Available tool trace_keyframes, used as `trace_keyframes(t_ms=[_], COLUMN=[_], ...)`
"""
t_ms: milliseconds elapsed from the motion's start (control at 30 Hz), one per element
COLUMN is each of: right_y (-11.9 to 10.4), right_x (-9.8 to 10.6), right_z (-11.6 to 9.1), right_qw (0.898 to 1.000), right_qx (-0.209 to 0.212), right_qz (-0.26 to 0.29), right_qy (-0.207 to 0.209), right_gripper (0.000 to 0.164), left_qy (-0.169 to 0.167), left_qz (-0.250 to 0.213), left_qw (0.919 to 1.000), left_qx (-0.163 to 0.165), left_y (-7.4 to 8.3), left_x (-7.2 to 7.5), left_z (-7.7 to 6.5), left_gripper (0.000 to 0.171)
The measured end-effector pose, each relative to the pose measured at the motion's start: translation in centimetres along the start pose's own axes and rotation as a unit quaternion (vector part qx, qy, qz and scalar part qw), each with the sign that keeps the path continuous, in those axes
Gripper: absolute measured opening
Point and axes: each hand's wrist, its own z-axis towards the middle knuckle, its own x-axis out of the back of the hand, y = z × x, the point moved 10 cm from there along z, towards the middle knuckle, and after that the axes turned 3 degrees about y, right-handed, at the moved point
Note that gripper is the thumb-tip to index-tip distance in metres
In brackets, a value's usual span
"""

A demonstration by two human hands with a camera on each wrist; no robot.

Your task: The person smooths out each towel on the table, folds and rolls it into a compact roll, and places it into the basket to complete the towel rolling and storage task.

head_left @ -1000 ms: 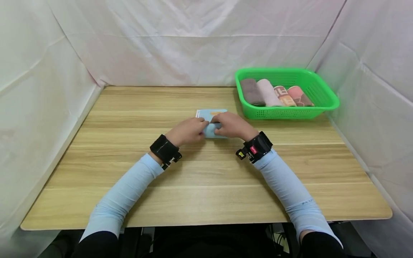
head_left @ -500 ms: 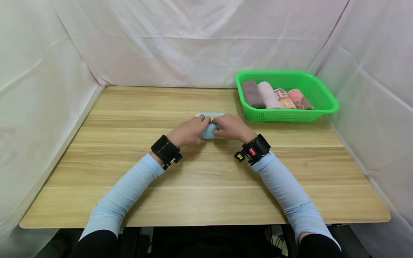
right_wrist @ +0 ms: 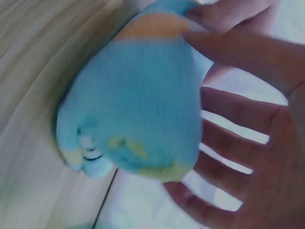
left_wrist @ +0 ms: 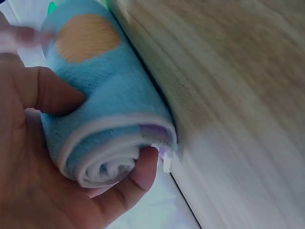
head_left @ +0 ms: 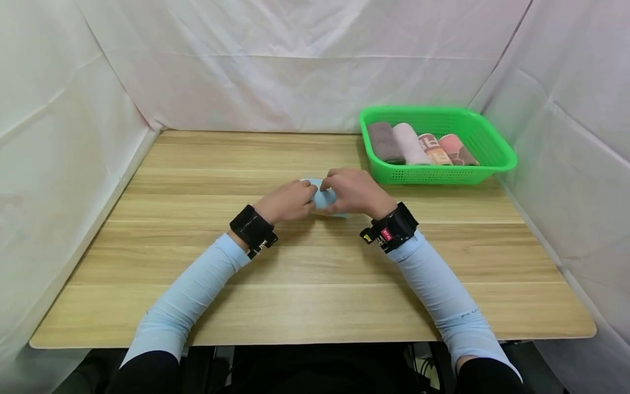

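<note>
A light blue towel [head_left: 325, 198] with an orange patch lies mostly rolled up on the table, under both hands. My left hand [head_left: 290, 201] grips its left end; in the left wrist view the thumb bends over the blue towel roll [left_wrist: 119, 90] and a fingertip tucks under the white-edged spiral end. My right hand [head_left: 355, 191] holds the right end, where the right wrist view has the thumb on top of the towel [right_wrist: 143, 90] and the fingers along its side. A small strip shows under the roll near the right hand.
A green plastic basket [head_left: 428, 176] stands at the back right of the wooden table [head_left: 295, 306]. Several rolled towels lie in it, among them a grey-brown towel [head_left: 385, 143] and a pale pink towel [head_left: 410, 144]. White cloth walls [head_left: 275, 82] enclose the back and sides.
The flat part of the towel beyond the hands has been taken up into the roll. A strip now shows on the near side. My right hand has shifted slightly; the basket stays put.
</note>
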Motion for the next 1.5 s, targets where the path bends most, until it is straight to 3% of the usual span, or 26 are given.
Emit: trace_keyframes(t_ms=[167,400,567,800,900,1067,1167,1300,1400,1467,1500], right_y=[-1.3,0.4,1.0,-0.1,-0.1,0.7,1.7,2.7,2.6,2.2,1.7], right_x=[-0.1,-1.7,-2.3,-2.0,-2.0,-1.5,-1.6,-2.1,-2.4,-2.5,-2.5], right_z=[0.2,0.7,0.8,0.4,0.3,0.3,0.2,-0.2,-0.9,-1.5,-1.7], right_qw=[0.999,0.998,0.995,0.997,0.998,0.99,0.969,0.921,0.887,0.854,0.828], right_qx=[0.025,0.001,-0.013,-0.016,-0.008,0.0,-0.02,-0.059,-0.072,-0.054,-0.036], right_qz=[-0.022,0.054,0.092,0.016,0.018,0.129,0.24,0.371,0.431,0.485,0.524], right_qy=[0.0,-0.023,-0.046,-0.068,-0.066,-0.056,-0.064,-0.105,-0.152,-0.183,-0.198], right_gripper=[0.028,0.009,0.024,0.054,0.046,0.033,0.029,0.029,0.046,0.065,0.075], left_qy=[-0.017,-0.011,-0.002,0.0,0.0,0.057,0.115,0.177,0.211,0.237,0.254], left_qz=[-0.013,0.024,0.04,0.022,0.02,0.047,0.093,0.145,0.165,0.174,0.178], left_qw=[0.9995,0.9995,0.9992,0.9996,0.9996,0.9971,0.9882,0.971,0.9593,0.95,0.9436], left_qx=[0.022,0.018,0.008,0.02,0.018,-0.014,-0.04,-0.069,-0.089,-0.106,-0.117], left_y=[-0.5,-0.5,-0.3,-0.7,-0.6,0.3,1.1,2.3,3.3,4.1,4.6], left_x=[0.0,-0.2,-0.3,0.1,0.2,1.5,2.8,4.3,5.4,6.2,6.6], left_z=[-0.1,-0.1,-0.2,-0.3,-0.3,-0.3,-0.5,-0.9,-1.3,-1.6,-1.8], left_gripper=[0.027,0.063,0.057,0.049,0.053,0.054,0.051,0.046,0.043,0.045,0.046])
